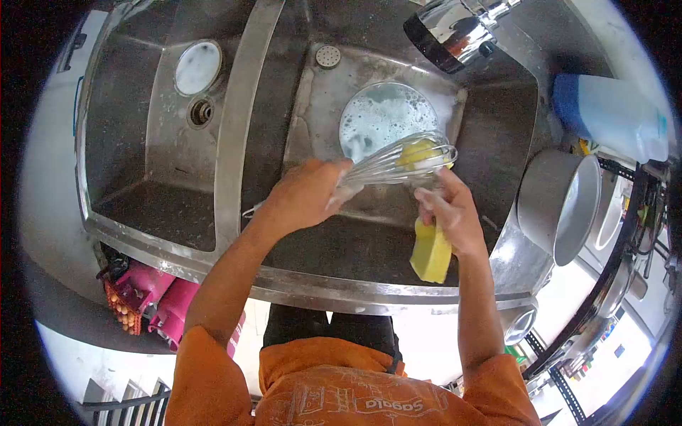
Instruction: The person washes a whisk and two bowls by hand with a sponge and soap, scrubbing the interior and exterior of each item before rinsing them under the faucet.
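My left hand [305, 195] is closed round a wire whisk [376, 165], held sideways over the right sink basin with its wire loops toward the right. A metal loop at the handle's end shows past my left wrist. My right hand [455, 213] grips a yellow sponge [431, 254], which hangs below the fingers. Its fingertips are right at the whisk's rounded tip. Through the wires shows another yellow piece [419, 153], partly hidden. Just beyond the whisk, a round container of sudsy water [387, 113] stands in the basin. Suds coat the fingers of both hands.
A chrome faucet [455, 35] juts over the right basin [291, 142], near a perforated drain cover [328, 57]. The left basin [177, 142] holds a round foamy piece [198, 67] beside an open drain [201, 111]. Right of the sink are a pot [558, 206] and a plastic jug [611, 113].
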The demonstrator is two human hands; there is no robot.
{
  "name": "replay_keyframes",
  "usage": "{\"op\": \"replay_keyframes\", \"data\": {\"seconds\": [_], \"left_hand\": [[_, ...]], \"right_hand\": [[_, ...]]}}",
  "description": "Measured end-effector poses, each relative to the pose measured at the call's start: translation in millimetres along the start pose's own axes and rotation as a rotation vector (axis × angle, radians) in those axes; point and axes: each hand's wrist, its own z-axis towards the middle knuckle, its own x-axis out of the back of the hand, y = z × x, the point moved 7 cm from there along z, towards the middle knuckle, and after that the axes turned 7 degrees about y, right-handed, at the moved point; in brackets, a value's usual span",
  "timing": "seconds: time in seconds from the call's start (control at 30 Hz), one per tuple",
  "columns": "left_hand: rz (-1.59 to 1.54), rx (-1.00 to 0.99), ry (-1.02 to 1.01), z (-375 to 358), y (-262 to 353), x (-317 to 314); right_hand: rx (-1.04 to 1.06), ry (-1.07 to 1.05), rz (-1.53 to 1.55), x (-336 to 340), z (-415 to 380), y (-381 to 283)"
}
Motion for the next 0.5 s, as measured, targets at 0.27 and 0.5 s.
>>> {"op": "replay_keyframes", "data": {"seconds": [0.27, 0.5], "left_hand": [[0.206, -0.014, 0.000, -7.0, 28.4, 2.5], [0.334, 0.083, 0.005, 9.6, 45.8, 10.9]], "right_hand": [[-0.211, -0.137, -0.138, -38.5, -14.7, 19.6], [-0.142, -0.163, -0.097, -43.2, -4.4, 8.0]]}}
